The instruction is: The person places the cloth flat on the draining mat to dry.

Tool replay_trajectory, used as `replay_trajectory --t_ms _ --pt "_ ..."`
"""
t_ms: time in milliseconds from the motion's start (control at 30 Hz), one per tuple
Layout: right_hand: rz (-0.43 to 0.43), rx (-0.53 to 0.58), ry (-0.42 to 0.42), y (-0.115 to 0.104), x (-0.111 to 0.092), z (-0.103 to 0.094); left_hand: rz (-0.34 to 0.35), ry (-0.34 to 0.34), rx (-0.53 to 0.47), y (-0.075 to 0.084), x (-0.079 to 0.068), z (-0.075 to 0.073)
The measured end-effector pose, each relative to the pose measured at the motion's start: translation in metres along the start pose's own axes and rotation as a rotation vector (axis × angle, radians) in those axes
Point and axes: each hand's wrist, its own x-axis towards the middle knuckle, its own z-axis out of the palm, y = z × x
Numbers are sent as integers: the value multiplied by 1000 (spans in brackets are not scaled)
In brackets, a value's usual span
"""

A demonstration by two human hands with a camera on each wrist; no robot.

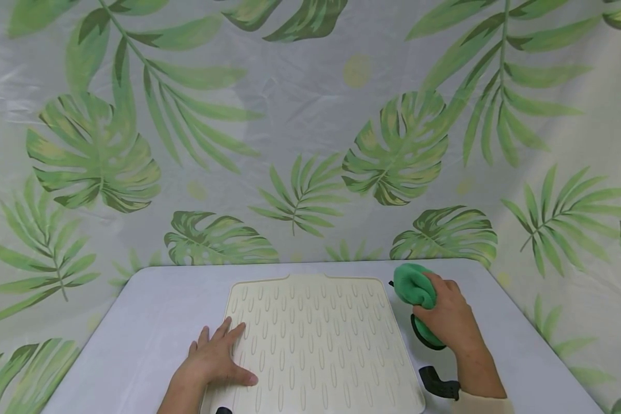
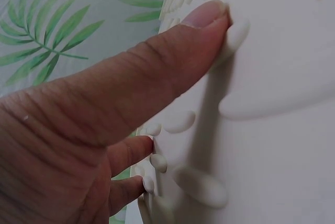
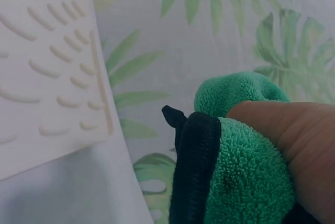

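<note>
A cream mat (image 1: pixel 315 339) with rows of raised oval ridges lies flat on the white table. My left hand (image 1: pixel 214 359) rests on the mat's left side, its fingers and thumb spread. In the left wrist view, the thumb (image 2: pixel 157 67) touches the ridged surface. Beyond the mat's right edge, my right hand (image 1: pixel 450 316) grips a bunched green cloth (image 1: pixel 414 284) with black edging. The right wrist view shows the fluffy cloth (image 3: pixel 251 166) folded around the thumb; the other fingers are hidden there.
The white table (image 1: pixel 171 305) has rounded far corners and extends past the mat on both sides. Behind it hangs a leaf-patterned curtain (image 1: pixel 300 115). A black wrist mount (image 1: pixel 437 384) sits by the right wrist.
</note>
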Motion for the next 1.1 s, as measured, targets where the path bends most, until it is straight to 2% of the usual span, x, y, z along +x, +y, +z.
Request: replay_trajectory --t_ms 1100 --pt "-78 -3 -22 -18 -4 8 2 0 -11 0 -2 -1"
